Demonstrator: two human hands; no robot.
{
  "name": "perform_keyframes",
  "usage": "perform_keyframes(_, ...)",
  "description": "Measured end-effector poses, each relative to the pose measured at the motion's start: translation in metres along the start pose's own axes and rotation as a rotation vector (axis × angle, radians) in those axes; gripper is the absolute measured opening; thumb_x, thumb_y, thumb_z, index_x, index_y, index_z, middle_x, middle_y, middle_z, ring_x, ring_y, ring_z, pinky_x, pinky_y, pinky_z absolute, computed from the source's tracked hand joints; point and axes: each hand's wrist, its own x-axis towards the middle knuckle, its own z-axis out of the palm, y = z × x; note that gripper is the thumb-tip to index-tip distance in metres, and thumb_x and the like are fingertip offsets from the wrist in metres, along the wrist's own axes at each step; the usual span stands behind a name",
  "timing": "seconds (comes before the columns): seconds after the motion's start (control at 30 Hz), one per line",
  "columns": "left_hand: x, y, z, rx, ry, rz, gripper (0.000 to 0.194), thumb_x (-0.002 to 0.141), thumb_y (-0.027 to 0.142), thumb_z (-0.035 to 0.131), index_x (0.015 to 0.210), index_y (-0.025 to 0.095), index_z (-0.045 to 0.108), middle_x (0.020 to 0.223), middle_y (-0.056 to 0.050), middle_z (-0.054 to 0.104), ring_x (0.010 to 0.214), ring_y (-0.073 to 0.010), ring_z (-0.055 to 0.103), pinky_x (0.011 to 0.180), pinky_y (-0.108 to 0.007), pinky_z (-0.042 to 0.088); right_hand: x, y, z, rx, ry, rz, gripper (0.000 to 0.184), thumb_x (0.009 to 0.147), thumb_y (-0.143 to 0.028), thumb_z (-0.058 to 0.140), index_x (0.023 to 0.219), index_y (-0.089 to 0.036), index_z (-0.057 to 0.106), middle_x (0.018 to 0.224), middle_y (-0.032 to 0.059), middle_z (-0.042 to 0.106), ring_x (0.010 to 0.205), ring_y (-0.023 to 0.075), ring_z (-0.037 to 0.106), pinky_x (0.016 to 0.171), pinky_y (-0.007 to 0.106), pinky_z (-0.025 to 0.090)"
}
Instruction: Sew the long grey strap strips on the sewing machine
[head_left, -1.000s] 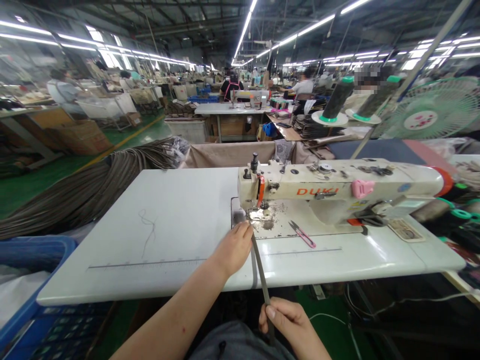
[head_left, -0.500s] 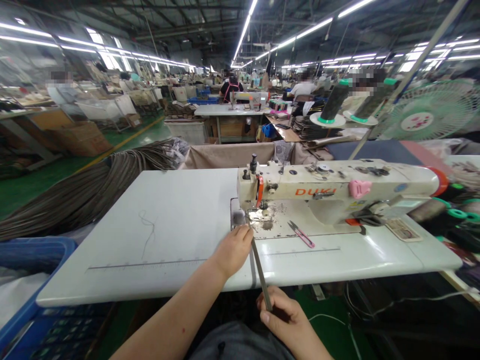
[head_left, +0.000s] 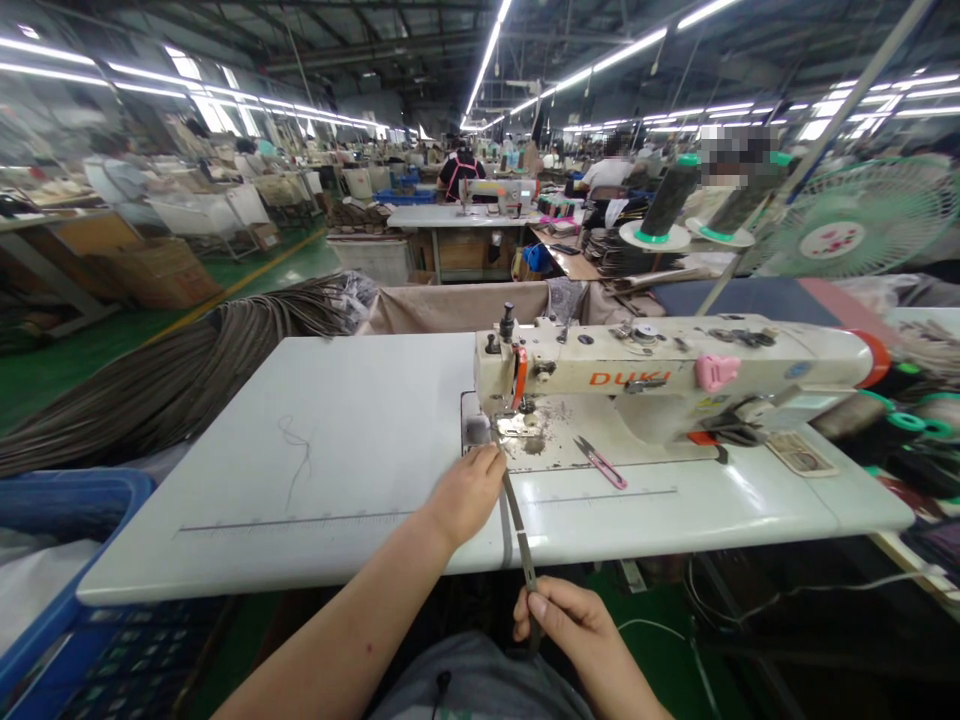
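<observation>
A narrow grey-brown fabric strip (head_left: 514, 503) runs from the needle area of the sewing machine (head_left: 585, 385) over the table's front edge. My left hand (head_left: 471, 497) rests on the tabletop just in front of the presser foot, its fingers closed on the strip's far part. Below the edge, my right hand (head_left: 564, 618) pinches the strip between thumb and fingers, with a short length hanging under the grip. A small pale mark shows on the strip between the hands. Pink-handled thread snips (head_left: 601, 464) lie on the table right of the needle.
Loose thread (head_left: 298, 450) lies on the white tabletop (head_left: 375, 400) at left. Beyond it is a long bundle of brown strips (head_left: 150, 370); a blue crate (head_left: 75, 490) stands at the lower left. Thread cones (head_left: 670, 200) and a green fan (head_left: 855, 225) stand at the right rear.
The strip between my hands now bends slightly and shows the pale mark. My right thumb lies across it, with more strip hanging below. My left hand has barely moved.
</observation>
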Motion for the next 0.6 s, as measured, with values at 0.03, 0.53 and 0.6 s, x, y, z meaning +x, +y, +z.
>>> perform_keyframes(0.03, -0.0001, 0.0000, -0.0001, 0.001, 0.000, 0.000, 0.022, 0.097, 0.008, 0.052, 0.117, 0.012, 0.061, 0.125, -0.016, 0.066, 0.122, -0.0267, 0.063, 0.114, -0.041, 0.049, -0.0011, -0.0026, 0.0006, -0.002, 0.001, 0.001, 0.046, 0.092, -0.060, 0.070, 0.080, -0.017, 0.078, 0.073, 0.0054, 0.072, 0.072, 0.0203, 0.064, 0.072, 0.032, 0.047)
perform_keyframes(0.53, -0.0002, 0.0004, -0.0017, 0.013, -0.011, -0.005, 0.021, 0.098, 0.010, 0.052, 0.116, 0.013, 0.061, 0.126, -0.015, 0.066, 0.120, -0.0261, 0.064, 0.114, -0.040, 0.048, -0.0027, -0.0033, 0.0012, -0.006, -0.001, 0.004, 0.046, 0.091, -0.060, 0.070, 0.077, -0.018, 0.078, 0.071, 0.0050, 0.070, 0.071, 0.0202, 0.062, 0.071, 0.032, 0.045)
perform_keyframes(0.6, -0.0004, 0.0003, -0.0016, 0.002, -0.008, -0.007, 0.019, 0.098, 0.011, 0.052, 0.115, 0.013, 0.061, 0.126, -0.016, 0.066, 0.120, -0.0260, 0.064, 0.113, -0.040, 0.049, -0.0027, -0.0020, 0.0011, -0.007, -0.004, 0.001, 0.046, 0.091, -0.060, 0.070, 0.077, -0.018, 0.078, 0.071, 0.0050, 0.070, 0.072, 0.0203, 0.062, 0.072, 0.032, 0.045)
